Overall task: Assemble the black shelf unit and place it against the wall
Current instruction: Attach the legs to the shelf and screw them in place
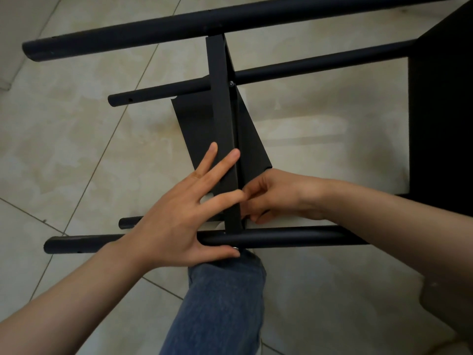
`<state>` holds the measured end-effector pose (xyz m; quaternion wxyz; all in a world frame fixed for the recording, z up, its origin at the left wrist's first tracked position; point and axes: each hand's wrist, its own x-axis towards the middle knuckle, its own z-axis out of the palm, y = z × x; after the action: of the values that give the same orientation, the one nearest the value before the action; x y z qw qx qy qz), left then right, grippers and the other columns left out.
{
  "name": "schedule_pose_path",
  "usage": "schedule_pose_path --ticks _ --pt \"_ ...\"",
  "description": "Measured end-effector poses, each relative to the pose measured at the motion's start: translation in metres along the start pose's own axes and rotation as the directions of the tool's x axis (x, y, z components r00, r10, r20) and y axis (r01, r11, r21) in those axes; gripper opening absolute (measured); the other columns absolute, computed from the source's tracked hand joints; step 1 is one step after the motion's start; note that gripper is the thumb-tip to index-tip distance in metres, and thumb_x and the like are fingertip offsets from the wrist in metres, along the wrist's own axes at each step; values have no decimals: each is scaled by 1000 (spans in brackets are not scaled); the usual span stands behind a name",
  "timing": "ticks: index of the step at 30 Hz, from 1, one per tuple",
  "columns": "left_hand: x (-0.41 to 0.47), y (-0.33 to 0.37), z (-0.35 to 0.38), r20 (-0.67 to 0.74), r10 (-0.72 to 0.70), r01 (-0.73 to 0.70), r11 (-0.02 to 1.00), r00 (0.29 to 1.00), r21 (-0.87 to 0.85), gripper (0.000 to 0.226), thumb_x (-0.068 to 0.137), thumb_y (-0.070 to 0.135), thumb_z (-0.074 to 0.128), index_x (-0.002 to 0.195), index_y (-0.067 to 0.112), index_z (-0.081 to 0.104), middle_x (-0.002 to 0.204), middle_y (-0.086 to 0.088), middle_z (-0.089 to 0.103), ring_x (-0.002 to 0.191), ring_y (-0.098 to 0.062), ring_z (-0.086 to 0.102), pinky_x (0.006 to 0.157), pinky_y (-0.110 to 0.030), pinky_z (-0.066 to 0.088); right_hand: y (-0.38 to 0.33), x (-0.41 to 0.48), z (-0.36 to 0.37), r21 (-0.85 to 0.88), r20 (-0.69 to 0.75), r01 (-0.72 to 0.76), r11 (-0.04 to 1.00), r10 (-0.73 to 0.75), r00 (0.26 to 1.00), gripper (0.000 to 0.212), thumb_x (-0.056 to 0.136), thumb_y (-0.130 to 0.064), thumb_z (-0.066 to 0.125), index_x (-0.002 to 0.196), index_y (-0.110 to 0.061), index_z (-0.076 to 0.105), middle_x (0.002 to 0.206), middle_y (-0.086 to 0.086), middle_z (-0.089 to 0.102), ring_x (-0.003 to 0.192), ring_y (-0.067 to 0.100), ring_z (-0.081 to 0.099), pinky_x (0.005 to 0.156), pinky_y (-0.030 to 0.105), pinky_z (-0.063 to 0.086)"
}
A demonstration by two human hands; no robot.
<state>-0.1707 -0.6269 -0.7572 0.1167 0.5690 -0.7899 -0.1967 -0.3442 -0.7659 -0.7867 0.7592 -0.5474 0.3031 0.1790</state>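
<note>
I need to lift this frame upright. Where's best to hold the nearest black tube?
I'd wrap the bare stretch of the near tube just right of the shelf panel, from above: it is round and level, and the left hand straddles it left of the panel.

Home interior, beige tiled floor (76, 139), flat-pack shelf parts (222, 119)

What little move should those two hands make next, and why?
Likely the right hand should tighten whatever fastener sits at this joint, though what its curled fingers pinch is hidden. The left hand presses flat fingers on the shelf panel, its thumb by a silver screw head on the near tube, so that corner looks unfinished.
</note>
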Motion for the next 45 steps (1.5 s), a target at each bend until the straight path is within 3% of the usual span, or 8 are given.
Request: schedule_pose_path --ticks 3,8,16,21,27,37,43,45 --pt "1 -1 -3 9 2 -2 1000 1000 16 68 86 68 63 137 25 49 169 -11 8 156 -37 2 114 -39 32 1 0 -2 27 60 -7 1000 5 998 11 91 -18 69 84 -23 77 85 -5 76 68 3 60 70 19 52" --pt "3 0 -5 3 -7 7 999 1000 43 69 86 69 61 137 23 51 169 -12 11 156 -37 1 118 -44 27 1 2 -5 30 121 -12 999 9 993 12 91 -16 68 85 -22 76 88 -2 75 75 8 62 82 27 53" --pt "4 2 -6 -3 -7 8 997 1000 71 72 85 68 62 140 25 48 169 -13 11 156 -34 3 126 -46 14 0 4 -5 39 145 -25 999 19 989 12 93 -14 66 90 -21 75 89 -2 74 75 8 62 82 27 50" --pt "5 2 -7 -3 -2 2 999 1000 52 71 85 67 63 140 25 47 169 -13 11 156 -31 6 126 -47 15 0 6 -4 30 152 -51 998 46 987 9 93 -14 67 94 -18 75 94 4 72 79 12 61 86 32 47" --pt "5 1 -7 -10 -2 3 999 1000 37 71 85 65 67 138 20 54 168 -14 13 156 -32 7 125 -44 19 0 8 -5 25 179 -78 997 72 981 18 93 -15 66 79 -22 75 79 -3 71 68 7 58 70 21 46" --pt "6 -1 -5 -17 10 -10 1000 1000 26 71 85 65 66 139 21 51 168 -14 13 156 -33 8 125 -43 21 1 8 -10 67 220 -122 990 105 970 24 91 -18 68 69 -22 77 76 -3 71 64 5 59 62 17 47" --pt "6 -1 -5 -22 10 -10 1000 1000 13 71 84 64 68 139 23 51 168 -12 14 156 -32 8 125 -41 21 2 13 -4 64 211 -135 989 119 970 23 91 -18 68 70 -21 76 78 0 70 72 13 59 81 30 44" --pt "6 -1 -6 -22 9 -9 1000 1000 9 70 84 64 69 138 23 52 168 -11 13 156 -32 8 125 -40 21 2 13 -4 76 214 -126 989 107 971 23 91 -16 67 72 -21 77 80 0 71 72 12 60 80 28 46"
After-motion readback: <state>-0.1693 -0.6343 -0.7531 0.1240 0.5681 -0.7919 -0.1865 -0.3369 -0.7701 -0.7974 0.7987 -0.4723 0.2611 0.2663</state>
